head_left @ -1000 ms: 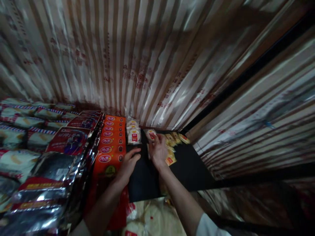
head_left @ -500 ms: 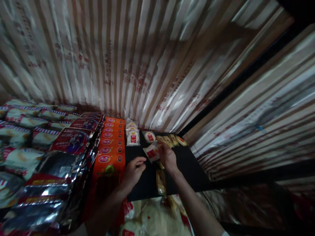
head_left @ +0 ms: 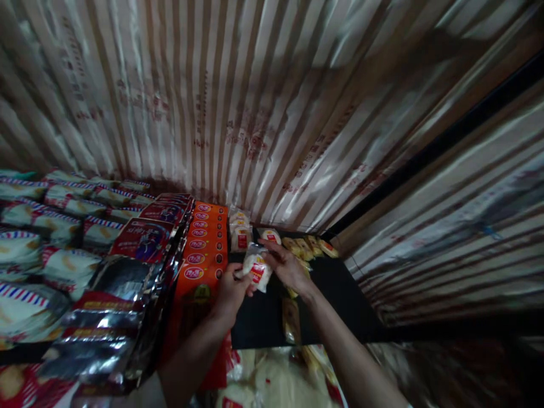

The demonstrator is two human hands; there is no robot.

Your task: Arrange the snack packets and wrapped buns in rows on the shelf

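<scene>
Between my two hands is a small clear packet of a round white food with a red label (head_left: 257, 272), held above the black shelf (head_left: 259, 326). My left hand (head_left: 233, 288) grips its lower left edge, thumb on top. The fingers of my right hand (head_left: 289, 267) close on its upper right side. Just behind it lies a similar white packet (head_left: 271, 236), partly hidden by my right hand. To the left stands a row of such packets (head_left: 241, 238). Yellowish wrapped snacks (head_left: 304, 247) lie in a row at the back right, and another wrapped snack (head_left: 291, 320) lies nearer me.
Orange packets (head_left: 203, 243) overlap in a row on the left, beside dark red and black shiny packs (head_left: 142, 243). White bread-like bags (head_left: 63, 226) fill the far left. A heap of pale packets (head_left: 276, 379) sits below the shelf's front edge. Corrugated sheeting (head_left: 255, 113) rises behind.
My left hand has closed on the white packet, which only my right hand held before. The packet has turned more upright and come towards my left hand. The view has shifted slightly left.
</scene>
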